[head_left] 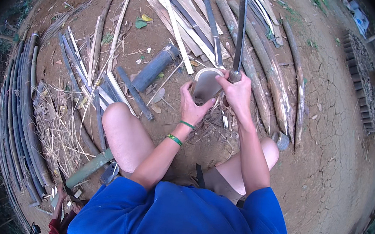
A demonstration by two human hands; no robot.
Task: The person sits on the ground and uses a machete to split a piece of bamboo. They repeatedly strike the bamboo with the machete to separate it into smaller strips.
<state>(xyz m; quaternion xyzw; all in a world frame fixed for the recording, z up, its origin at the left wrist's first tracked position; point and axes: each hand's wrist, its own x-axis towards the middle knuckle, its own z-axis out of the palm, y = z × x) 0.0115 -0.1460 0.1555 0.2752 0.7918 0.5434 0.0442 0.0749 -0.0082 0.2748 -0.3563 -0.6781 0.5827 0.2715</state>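
Observation:
My left hand (191,112) is closed round the lower left side of a short, hollow piece of bamboo (207,86). Its pale cut rim and brownish inner wall face up toward me. A machete (241,30) is gripped by its handle in my right hand (239,94), with the long dark blade pointing away from me. The thumb side of that hand also meets the bamboo's right rim. Both hands are in front of my bent knees, above ground littered with chips. Beyond the bamboo piece lie split bamboo strips (175,25).
A thick dark bamboo section (156,68) lies left of my hands. Long poles (267,68) stretch away at the right, near a small cup-like container (280,140). Stacked bamboo poles (24,112) line the far left. At lower left, another person's hand (61,195) is near green bamboo (90,168).

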